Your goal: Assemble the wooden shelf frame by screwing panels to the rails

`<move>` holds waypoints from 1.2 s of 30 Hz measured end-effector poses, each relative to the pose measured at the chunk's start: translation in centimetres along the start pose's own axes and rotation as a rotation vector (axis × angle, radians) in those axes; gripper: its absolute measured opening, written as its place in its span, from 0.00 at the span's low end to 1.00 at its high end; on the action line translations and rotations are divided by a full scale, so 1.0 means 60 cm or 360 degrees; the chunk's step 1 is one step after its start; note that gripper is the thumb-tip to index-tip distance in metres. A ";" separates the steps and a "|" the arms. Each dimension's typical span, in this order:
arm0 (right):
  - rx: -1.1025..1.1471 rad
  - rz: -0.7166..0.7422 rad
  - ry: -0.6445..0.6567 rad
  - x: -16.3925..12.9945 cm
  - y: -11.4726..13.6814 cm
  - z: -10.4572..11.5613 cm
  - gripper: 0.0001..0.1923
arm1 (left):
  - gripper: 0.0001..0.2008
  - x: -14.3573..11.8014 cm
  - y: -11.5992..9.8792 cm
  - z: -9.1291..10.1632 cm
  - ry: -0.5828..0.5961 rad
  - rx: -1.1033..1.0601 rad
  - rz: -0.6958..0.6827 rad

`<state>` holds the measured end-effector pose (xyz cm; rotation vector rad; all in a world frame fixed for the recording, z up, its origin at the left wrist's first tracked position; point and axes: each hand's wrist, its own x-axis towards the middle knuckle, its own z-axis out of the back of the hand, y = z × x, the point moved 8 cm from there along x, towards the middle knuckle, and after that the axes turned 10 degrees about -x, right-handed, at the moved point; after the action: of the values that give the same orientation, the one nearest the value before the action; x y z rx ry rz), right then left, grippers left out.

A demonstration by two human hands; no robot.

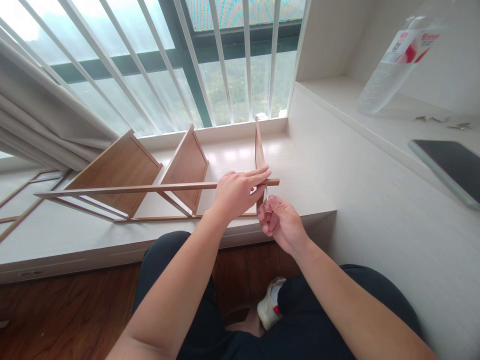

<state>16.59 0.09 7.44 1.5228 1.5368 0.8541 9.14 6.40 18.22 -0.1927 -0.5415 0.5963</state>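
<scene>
Two knees in dark trousers frame the bottom of my view, with a white sock (pixel 270 305) on the wooden floor (pixel 63 315) between them. Just beyond, my right hand (pixel 282 223) is curled shut, its fingertips pinching a small metal tool (pixel 266 192) that stands upright and reaches the underside of the top rail (pixel 123 189). My left hand (pixel 237 192) lies over that same rail, fingers pressed together and stretched flat along it, thumb tucked below.

That rail belongs to a wooden rack (pixel 150 185) lying on the pale window ledge (pixel 75 235), with three slanted shelf boards rising from it; the board (pixel 258 145) nearest my hands stands edge-on toward me. Farther left, another thin wooden frame (pixel 22 197) lies flat on the ledge beside the curtain (pixel 41 115).

To my right, on the raised counter (pixel 375 200), a dark tablet (pixel 450 167) lies flat. Behind it sit a few small screws (pixel 442 121) and a clear plastic bottle (pixel 393 60). White window bars (pixel 221 60) close off the far side.
</scene>
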 end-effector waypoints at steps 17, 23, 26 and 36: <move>-0.0371 0.0324 -0.0022 -0.007 0.016 0.001 0.22 | 0.20 0.001 0.001 -0.002 0.0002 -0.0009 0.0010; -0.0675 0.0458 -0.0175 -0.012 0.036 0.020 0.22 | 0.19 0.000 0.000 -0.002 -0.0021 0.0014 -0.0025; -0.0790 0.0492 -0.0206 -0.014 0.040 0.025 0.22 | 0.19 0.001 0.000 -0.002 -0.0027 0.0014 -0.0029; -0.0963 0.0571 -0.0304 -0.020 0.052 0.031 0.22 | 0.19 0.001 -0.001 -0.002 -0.0031 -0.0010 -0.0031</move>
<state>19.65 -1.06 9.47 1.3800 0.7693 1.2044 9.29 6.38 18.16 -0.1874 -0.5634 0.5780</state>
